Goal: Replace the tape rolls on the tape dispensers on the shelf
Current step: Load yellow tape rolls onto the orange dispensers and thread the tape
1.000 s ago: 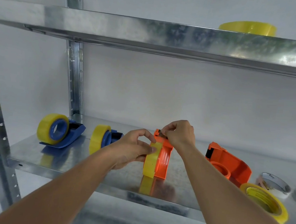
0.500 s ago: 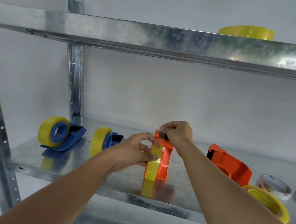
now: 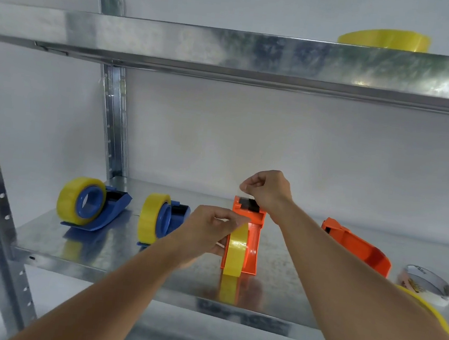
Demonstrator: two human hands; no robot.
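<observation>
Step (judged): threading the tape end of the fresh roll to the cutter of the middle orange dispenser.
Dispenser (image 3: 249, 227): orange, centre of frame, on the lower shelf (image 3: 115, 244); long axis runs front to back, roll end toward the camera, cutter (image 3: 247, 201) at the far end.
Roll (image 3: 235, 250): yellow, on edge, seated in the near end of the dispenser.
Left hand (image 3: 205, 233): just left of the roll; fingers curled on its top and side, steadying it.
Right hand (image 3: 267, 191): directly above the cutter, just clear of it; thumb and forefinger pinched together. A clear tape end is probably between them, but I cannot tell for sure.
Key relation: the cutter lies straight below the right fingers; the roll lies nearer the camera along the same axis. The right hand is nearer the cutter, the left nearer the roll.
Next move (judged): lower the pinch onto the teeth.
Other dispensers: two blue (image 3: 95, 206) (image 3: 166, 216) at left, both loaded; a second orange (image 3: 356, 248) at right, with no roll visible in it.
Writing: a white roll (image 3: 425, 282) at right edge bears print, too small to read. No brand legible elsewhere.
</observation>
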